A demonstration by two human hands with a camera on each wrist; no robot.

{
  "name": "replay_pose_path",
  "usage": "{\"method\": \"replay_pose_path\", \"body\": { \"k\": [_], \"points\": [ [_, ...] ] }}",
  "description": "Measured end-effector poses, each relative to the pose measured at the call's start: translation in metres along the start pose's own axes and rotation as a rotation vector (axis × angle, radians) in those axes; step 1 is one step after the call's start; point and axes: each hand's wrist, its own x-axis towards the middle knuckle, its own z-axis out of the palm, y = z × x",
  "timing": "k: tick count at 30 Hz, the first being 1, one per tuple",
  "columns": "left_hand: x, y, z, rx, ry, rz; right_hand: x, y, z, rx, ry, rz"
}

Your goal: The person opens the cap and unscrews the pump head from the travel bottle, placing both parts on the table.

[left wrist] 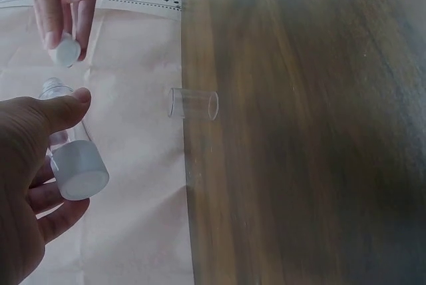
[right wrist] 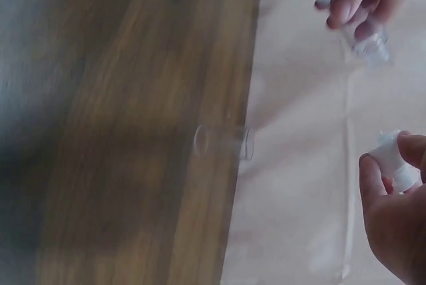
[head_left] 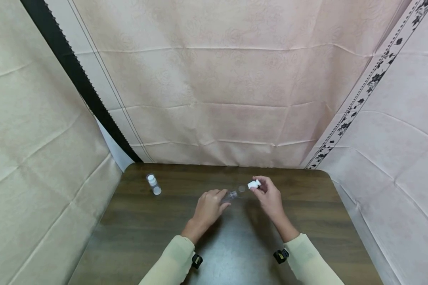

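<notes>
My left hand [head_left: 207,208] grips a small clear bottle [head_left: 232,194], whose white base [left wrist: 80,170] shows below the thumb in the left wrist view. The bottle is tilted, its bare clear neck [right wrist: 374,50] pointing toward my right hand [head_left: 270,199]. Between thumb and fingers, the right hand pinches a small white pump top [head_left: 254,184], held apart from the neck. A clear open-ended cover [left wrist: 193,104] stands on the table near both hands, touched by neither.
A second small bottle [head_left: 153,184] with white ends is at the far left of the brown wooden table [head_left: 135,237]. Pale cloth [head_left: 235,87] hangs behind the table's back edge and on both sides.
</notes>
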Motion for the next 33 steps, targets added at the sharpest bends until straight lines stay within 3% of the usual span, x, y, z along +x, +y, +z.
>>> {"method": "replay_pose_path", "body": {
  "k": [5, 11, 20, 28, 33],
  "points": [
    [-0.002, -0.004, -0.001, -0.01, -0.001, -0.009, 0.011, 0.013, -0.01, -0.162, 0.01, -0.021],
    [-0.003, -0.009, -0.001, 0.002, -0.006, -0.023, 0.021, 0.03, -0.018, -0.287, -0.037, -0.01],
    [-0.006, -0.015, -0.003, -0.005, -0.02, -0.044, 0.029, 0.053, -0.018, -0.36, -0.051, 0.082],
    [-0.008, -0.02, -0.004, 0.006, -0.029, -0.064, 0.037, 0.074, -0.011, -0.46, -0.139, 0.111],
    [-0.008, -0.022, -0.003, 0.006, -0.022, -0.057, 0.038, 0.086, -0.01, -0.486, -0.189, 0.179]
  ]
}}
